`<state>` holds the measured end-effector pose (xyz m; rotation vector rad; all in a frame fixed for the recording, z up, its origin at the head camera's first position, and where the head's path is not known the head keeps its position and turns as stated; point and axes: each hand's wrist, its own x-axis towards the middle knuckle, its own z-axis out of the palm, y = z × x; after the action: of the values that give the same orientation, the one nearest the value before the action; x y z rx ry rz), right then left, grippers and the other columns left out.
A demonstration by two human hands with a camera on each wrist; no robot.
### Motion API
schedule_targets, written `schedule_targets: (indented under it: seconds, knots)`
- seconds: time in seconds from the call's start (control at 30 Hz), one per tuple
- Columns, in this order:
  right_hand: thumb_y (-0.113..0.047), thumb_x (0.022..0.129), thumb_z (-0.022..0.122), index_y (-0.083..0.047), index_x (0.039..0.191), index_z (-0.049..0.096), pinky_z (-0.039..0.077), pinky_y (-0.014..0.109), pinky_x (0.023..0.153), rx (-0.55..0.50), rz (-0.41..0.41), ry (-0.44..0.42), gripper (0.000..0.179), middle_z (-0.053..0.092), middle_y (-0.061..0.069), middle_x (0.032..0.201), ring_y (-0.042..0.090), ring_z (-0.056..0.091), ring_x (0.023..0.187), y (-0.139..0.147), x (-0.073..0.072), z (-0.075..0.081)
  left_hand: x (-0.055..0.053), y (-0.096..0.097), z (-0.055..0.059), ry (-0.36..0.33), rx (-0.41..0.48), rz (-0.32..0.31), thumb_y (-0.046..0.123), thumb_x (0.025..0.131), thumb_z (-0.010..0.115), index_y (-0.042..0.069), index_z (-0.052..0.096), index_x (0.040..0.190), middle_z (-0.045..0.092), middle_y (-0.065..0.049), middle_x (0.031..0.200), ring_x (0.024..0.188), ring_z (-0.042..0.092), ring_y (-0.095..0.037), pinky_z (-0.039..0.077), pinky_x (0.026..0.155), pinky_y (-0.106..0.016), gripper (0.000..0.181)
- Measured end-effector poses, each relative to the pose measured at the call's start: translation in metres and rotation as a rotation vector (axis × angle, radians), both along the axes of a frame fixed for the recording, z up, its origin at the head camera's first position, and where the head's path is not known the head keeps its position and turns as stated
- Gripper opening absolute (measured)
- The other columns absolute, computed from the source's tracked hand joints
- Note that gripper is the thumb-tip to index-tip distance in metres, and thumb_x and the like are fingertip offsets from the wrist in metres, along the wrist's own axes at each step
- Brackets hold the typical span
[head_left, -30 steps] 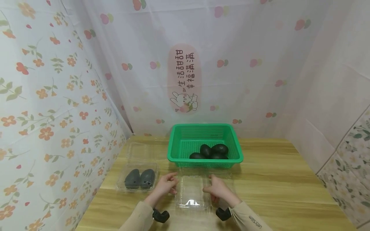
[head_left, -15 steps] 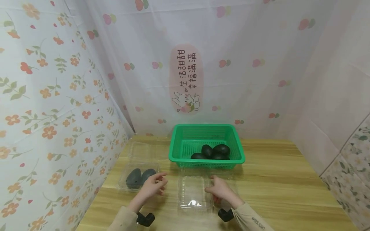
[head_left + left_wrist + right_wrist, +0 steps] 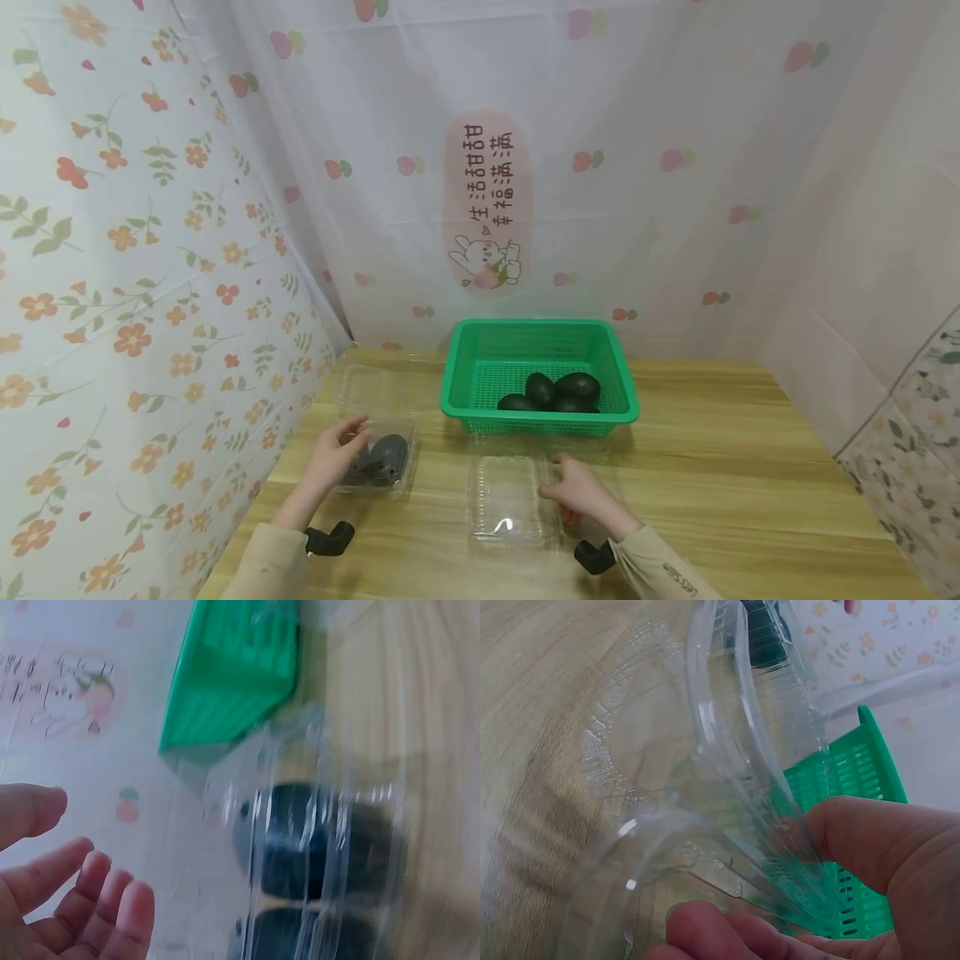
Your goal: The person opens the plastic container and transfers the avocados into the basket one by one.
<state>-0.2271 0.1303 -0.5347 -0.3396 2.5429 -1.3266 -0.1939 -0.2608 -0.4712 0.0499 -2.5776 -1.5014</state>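
Two dark avocados (image 3: 390,457) lie in a clear plastic clamshell box (image 3: 408,479) at the left, its lid folded back. My left hand (image 3: 333,454) hovers over this box's left side, partly covering one avocado. In the left wrist view, the left hand (image 3: 75,885) holds nothing; thumb and fingers are apart, loosely bent. Before me stands a second clear plastic clamshell box (image 3: 510,500) with no fruit visible in it. My right hand (image 3: 581,492) grips its right edge; in the right wrist view, the thumb and fingers of that hand (image 3: 855,877) are on either side of the plastic.
A green basket (image 3: 540,415) stands behind the second box, with several avocados (image 3: 558,392) inside. Flower-printed cloth (image 3: 150,292) hangs along the left side, and more cloth hangs behind the wooden table (image 3: 720,467).
My left hand has let go of the second box's left side and moved left over the box with avocados. The right hand stays at the second box's right edge.
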Motion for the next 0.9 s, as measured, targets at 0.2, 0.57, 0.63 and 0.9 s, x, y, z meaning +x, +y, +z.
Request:
schedule_targets:
  seconds: [0.2, 0.57, 0.63, 0.9]
  knots:
    - [-0.010, 0.078, 0.068, 0.016, 0.132, 0.039, 0.047, 0.036, 0.034, 0.013, 0.003, 0.013, 0.066, 0.047, 0.001, 0.041, 0.013, 0.048, 0.033, 0.002, -0.001, 0.000, -0.003, -0.023, -0.004, -0.030, -0.106, 0.039, 0.027, 0.099, 0.057, -0.004, 0.042, 0.142, 0.041, -0.029, 0.141, 0.130, 0.035, -0.045, 0.032, 0.104, -0.061, 0.055]
    - [-0.010, 0.076, 0.069, 0.016, 0.130, 0.042, 0.046, 0.032, 0.033, 0.055, 0.003, 0.049, 0.066, 0.047, 0.001, 0.041, 0.013, 0.048, 0.032, 0.009, -0.001, 0.000, 0.000, -0.045, -0.024, -0.189, -0.162, 0.048, 0.028, 0.097, 0.059, 0.000, 0.021, 0.152, 0.010, -0.031, 0.154, 0.139, 0.008, -0.051, 0.013, 0.107, -0.070, 0.072]
    - [-0.011, 0.076, 0.068, 0.016, 0.130, 0.042, 0.046, 0.032, 0.033, 0.069, 0.004, 0.049, 0.066, 0.048, 0.001, 0.042, 0.014, 0.049, 0.033, 0.010, -0.001, 0.001, 0.000, -0.046, -0.027, -0.205, -0.162, 0.045, 0.028, 0.097, 0.059, 0.000, 0.020, 0.152, 0.008, -0.033, 0.153, 0.138, 0.006, -0.053, 0.012, 0.106, -0.071, 0.073]
    - [-0.011, 0.076, 0.069, 0.014, 0.131, 0.044, 0.047, 0.033, 0.035, 0.096, -0.005, 0.054, 0.065, 0.048, 0.001, 0.044, 0.013, 0.048, 0.033, 0.014, 0.000, 0.003, 0.002, -0.049, -0.033, -0.243, -0.140, 0.022, 0.031, 0.096, 0.060, -0.003, 0.018, 0.152, 0.006, -0.036, 0.152, 0.136, 0.005, -0.057, 0.011, 0.105, -0.072, 0.078]
